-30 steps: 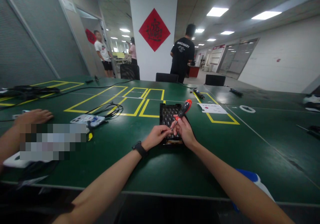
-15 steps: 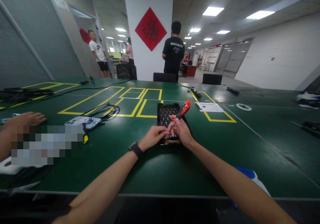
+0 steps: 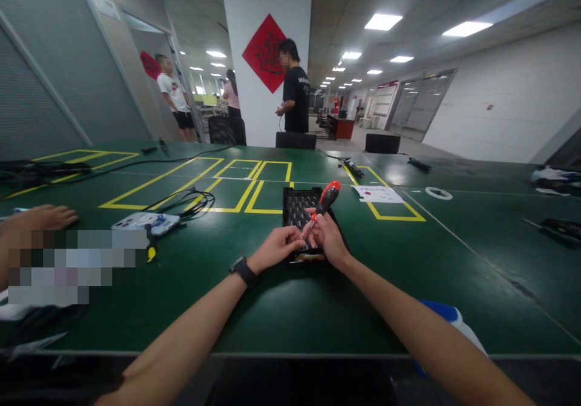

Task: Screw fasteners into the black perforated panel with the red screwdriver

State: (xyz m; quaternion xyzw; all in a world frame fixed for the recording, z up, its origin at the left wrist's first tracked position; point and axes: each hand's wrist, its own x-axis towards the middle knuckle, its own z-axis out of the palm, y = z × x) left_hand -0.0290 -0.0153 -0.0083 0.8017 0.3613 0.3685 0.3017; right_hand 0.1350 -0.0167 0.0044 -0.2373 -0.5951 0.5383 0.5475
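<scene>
A screwdriver (image 3: 327, 199) with a red and black handle leans up and to the right out of my right hand (image 3: 327, 236), whose fingers are closed around its lower part. Its shaft slants down toward the fingertips of my left hand (image 3: 284, 242). Those fingers are pinched near the tip, and whatever is between them is too small to make out. Both hands are above a black tray-like case (image 3: 287, 203) holding rows of small metallic pieces (image 3: 302, 203). My hands cover much of its near part.
Yellow tape outlines mark the green table (image 3: 254, 315). To the left lie a pale box (image 3: 154, 222), black cables (image 3: 200, 200) and another person's hand (image 3: 52, 215). A paper sheet (image 3: 379, 194), a white ring (image 3: 438, 193) and a blue-and-white object (image 3: 442, 312) are on the right.
My hands stay close together over the case with the screwdriver still held. The view has shifted slightly. A person in black by the pillar has turned and moved left.
</scene>
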